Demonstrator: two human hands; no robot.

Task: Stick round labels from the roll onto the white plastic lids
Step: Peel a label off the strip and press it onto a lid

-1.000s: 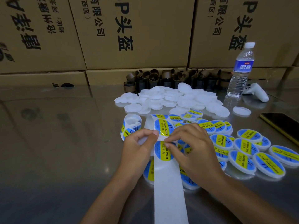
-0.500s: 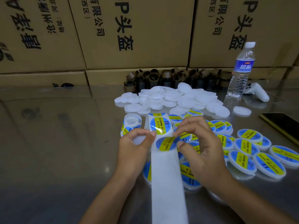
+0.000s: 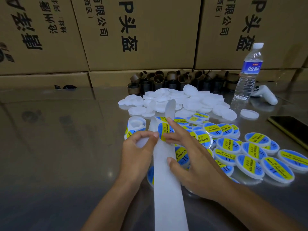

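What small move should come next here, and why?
Probably peel the label off the strip with the right hand and lay it on the lid. The left hand holds that lid bare, and the right fingertips touch the label's edge.

A packing workshop: stacked printed cartons [image 3: 133,34] behind a steel worktable [image 3: 58,147].

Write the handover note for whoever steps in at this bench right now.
Left hand grips a blank lid. Right hand is open, fingertips at the next label on the backing strip.
The roll lies left of the strip, the pile of blank lids behind it, the labelled lids to the right.
Done: many lids labelled.
Left: label the held lid, then work through the pile.
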